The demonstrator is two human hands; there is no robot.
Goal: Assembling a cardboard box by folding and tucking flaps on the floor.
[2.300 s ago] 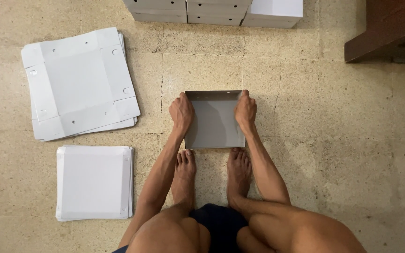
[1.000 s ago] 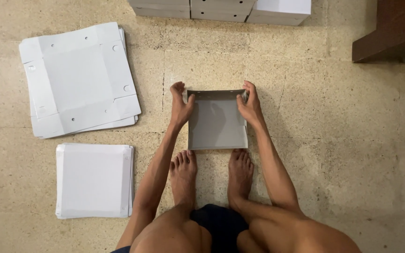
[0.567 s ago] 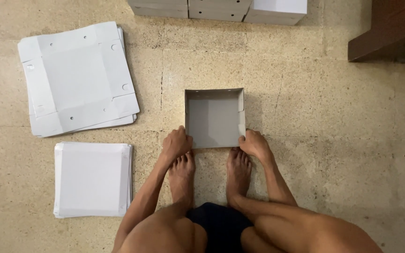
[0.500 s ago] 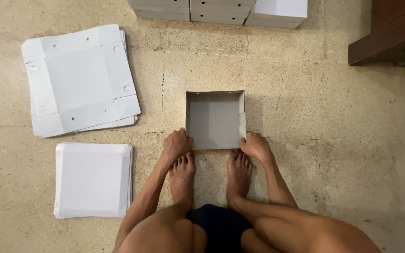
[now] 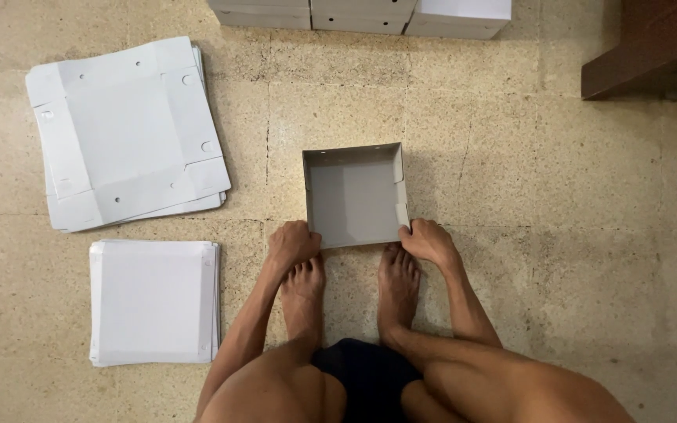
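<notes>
In the head view, a grey cardboard box tray (image 5: 354, 196) is seen on the stone floor (image 5: 558, 235), just beyond the bare feet (image 5: 350, 286) of a squatting person. The near corners of the tray are pinched from both sides: the left hand (image 5: 293, 243) is closed on the corner at 7 o'clock, and the right hand (image 5: 429, 241) is closed on the corner at 5 o'clock, where a small side flap stands up. The far wall and both side walls are already raised; the near wall appears low or unfinished, so the step in hand is judged to be the folding up of that last side. The next move is judged to call for the near flap to be lifted and its corner tabs tucked in while both corners are held square.

A stack of flat, unfolded blanks (image 5: 123, 133) lies at 10 o'clock, and a stack of square white sheets (image 5: 153, 301) at 8 o'clock. Finished white boxes (image 5: 362, 12) are lined up at 12 o'clock, and a dark wooden piece of furniture (image 5: 652, 43) is seen at 2 o'clock.
</notes>
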